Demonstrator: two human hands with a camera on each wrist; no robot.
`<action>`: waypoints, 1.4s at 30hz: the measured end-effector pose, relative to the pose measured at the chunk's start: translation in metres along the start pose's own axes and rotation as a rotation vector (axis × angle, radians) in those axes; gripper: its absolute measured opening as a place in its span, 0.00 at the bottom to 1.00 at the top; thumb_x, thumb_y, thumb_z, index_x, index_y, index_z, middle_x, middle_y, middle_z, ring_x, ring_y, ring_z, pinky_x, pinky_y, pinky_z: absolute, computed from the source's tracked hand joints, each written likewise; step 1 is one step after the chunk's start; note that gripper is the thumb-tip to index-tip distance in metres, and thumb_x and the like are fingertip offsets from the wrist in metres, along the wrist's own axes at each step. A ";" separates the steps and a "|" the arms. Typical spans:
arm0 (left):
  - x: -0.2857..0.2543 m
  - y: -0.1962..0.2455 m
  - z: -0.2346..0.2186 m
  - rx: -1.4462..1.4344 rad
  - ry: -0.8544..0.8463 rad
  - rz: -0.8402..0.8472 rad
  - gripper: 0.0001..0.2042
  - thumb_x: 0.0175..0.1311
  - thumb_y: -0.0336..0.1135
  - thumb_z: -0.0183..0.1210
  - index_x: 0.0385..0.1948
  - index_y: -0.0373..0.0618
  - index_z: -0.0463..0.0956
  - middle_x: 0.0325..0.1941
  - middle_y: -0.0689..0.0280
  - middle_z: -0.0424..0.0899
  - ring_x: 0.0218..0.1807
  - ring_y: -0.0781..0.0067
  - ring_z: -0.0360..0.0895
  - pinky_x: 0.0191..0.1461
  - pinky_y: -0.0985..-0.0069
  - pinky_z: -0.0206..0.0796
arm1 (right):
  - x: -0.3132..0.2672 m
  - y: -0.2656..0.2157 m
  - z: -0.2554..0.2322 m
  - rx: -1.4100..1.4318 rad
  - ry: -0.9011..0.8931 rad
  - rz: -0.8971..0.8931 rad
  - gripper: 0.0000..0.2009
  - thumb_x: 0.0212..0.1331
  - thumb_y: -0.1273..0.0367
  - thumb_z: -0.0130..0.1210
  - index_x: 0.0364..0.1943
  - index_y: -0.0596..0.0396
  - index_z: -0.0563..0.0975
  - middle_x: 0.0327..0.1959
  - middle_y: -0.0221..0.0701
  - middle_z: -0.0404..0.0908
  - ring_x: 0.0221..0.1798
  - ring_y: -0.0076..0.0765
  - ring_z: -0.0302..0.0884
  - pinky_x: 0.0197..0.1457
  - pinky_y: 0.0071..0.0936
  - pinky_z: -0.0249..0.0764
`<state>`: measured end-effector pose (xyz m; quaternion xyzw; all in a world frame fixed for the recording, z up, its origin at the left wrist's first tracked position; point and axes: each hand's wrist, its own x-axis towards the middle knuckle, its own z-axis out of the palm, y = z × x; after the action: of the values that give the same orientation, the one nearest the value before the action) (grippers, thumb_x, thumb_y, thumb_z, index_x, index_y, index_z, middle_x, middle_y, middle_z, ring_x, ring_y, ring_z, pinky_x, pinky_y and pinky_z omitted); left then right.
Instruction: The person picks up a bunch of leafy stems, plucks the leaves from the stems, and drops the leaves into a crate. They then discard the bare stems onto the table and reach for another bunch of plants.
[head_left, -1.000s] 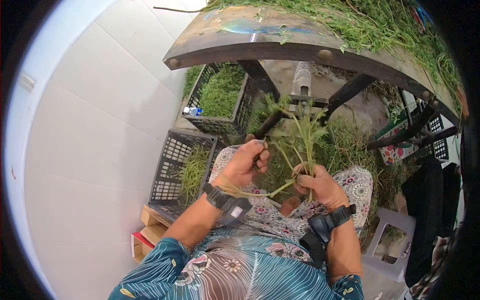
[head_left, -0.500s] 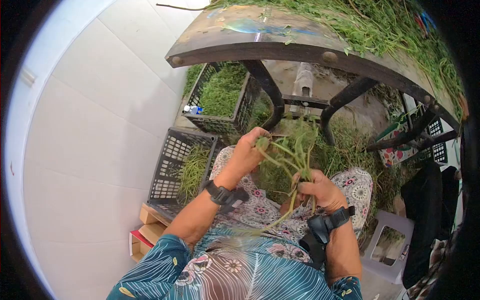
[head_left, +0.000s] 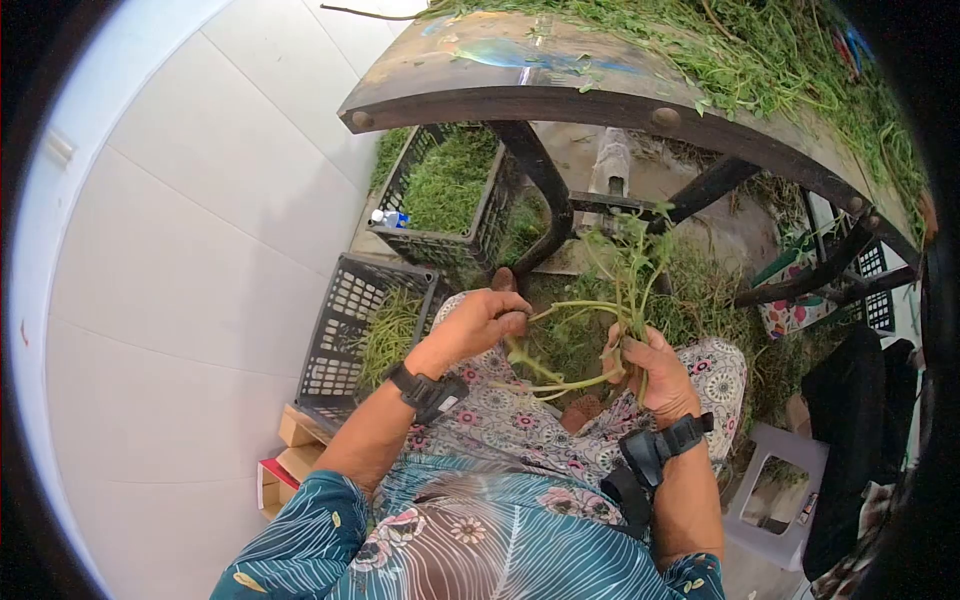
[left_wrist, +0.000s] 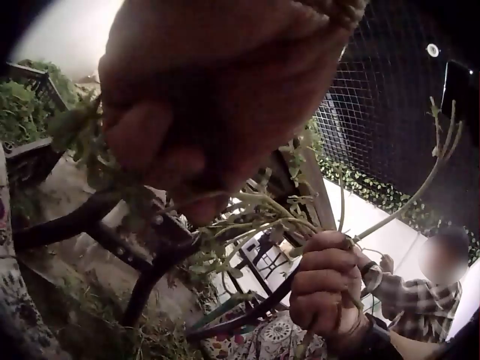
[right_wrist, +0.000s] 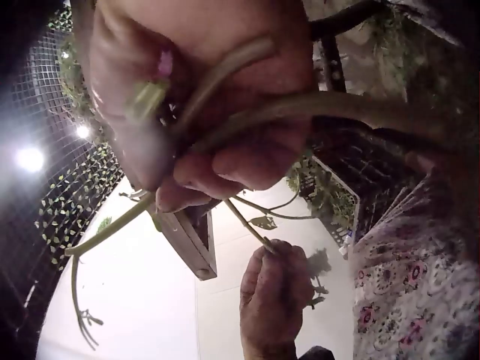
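Note:
In the head view my right hand [head_left: 655,372] grips a bunch of green leafy stems [head_left: 632,300] over the lap, with leaves upward and some stems trailing left. My left hand [head_left: 480,322] is left of it, thumb and fingertips pinching one stem [head_left: 580,304] that runs across from the bunch. The right wrist view shows thick stems [right_wrist: 300,109] crossing the right palm [right_wrist: 202,97], its fingers curled round them, and the left hand [right_wrist: 276,296] pinching a thin stem below. In the left wrist view leaves [left_wrist: 79,139] stick out beside the left hand [left_wrist: 217,90].
A wooden table [head_left: 500,95] heaped with greens [head_left: 760,60] stands ahead. At left are a crate [head_left: 325,345] with stems and another crate [head_left: 478,215] of greens with a bottle [head_left: 388,218]. A plastic stool [head_left: 775,440] stands at right. Another person [left_wrist: 431,289] appears in the left wrist view.
The left hand has moved down and slightly left, away from the leaves at the bunch's top. The right hand still grips the bunch, now a little further right and more upright.

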<state>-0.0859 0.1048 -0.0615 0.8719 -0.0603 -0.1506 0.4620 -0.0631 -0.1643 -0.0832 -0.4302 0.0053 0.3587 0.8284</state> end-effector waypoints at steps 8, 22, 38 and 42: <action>0.004 -0.025 0.004 0.284 0.049 0.075 0.10 0.52 0.29 0.54 0.36 0.41 0.74 0.29 0.59 0.75 0.30 0.65 0.73 0.37 0.74 0.65 | 0.002 0.000 0.000 -0.005 -0.008 -0.006 0.12 0.53 0.68 0.55 0.40 0.57 0.71 0.28 0.31 0.76 0.27 0.28 0.72 0.28 0.24 0.67; 0.002 -0.031 0.005 0.259 0.059 0.057 0.09 0.53 0.32 0.52 0.35 0.41 0.74 0.26 0.53 0.75 0.32 0.53 0.73 0.36 0.65 0.63 | 0.004 -0.002 0.001 -0.070 -0.015 0.030 0.12 0.51 0.67 0.56 0.38 0.57 0.71 0.27 0.29 0.75 0.26 0.24 0.71 0.28 0.21 0.66; 0.000 -0.020 0.004 0.025 0.030 -0.106 0.08 0.56 0.32 0.50 0.34 0.40 0.73 0.27 0.61 0.73 0.31 0.70 0.70 0.35 0.73 0.62 | 0.005 -0.001 0.000 -0.021 -0.012 0.025 0.13 0.53 0.67 0.57 0.40 0.57 0.71 0.26 0.30 0.75 0.25 0.26 0.70 0.28 0.24 0.66; -0.003 -0.011 0.002 -0.194 0.033 -0.150 0.08 0.58 0.32 0.49 0.34 0.39 0.72 0.28 0.68 0.71 0.32 0.78 0.67 0.35 0.76 0.61 | 0.005 0.000 0.000 -0.003 0.016 0.019 0.12 0.53 0.68 0.56 0.40 0.58 0.71 0.26 0.30 0.75 0.24 0.25 0.70 0.28 0.24 0.65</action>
<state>-0.0896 0.1103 -0.0712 0.8275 0.0275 -0.1754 0.5327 -0.0589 -0.1609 -0.0843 -0.4341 0.0157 0.3632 0.8243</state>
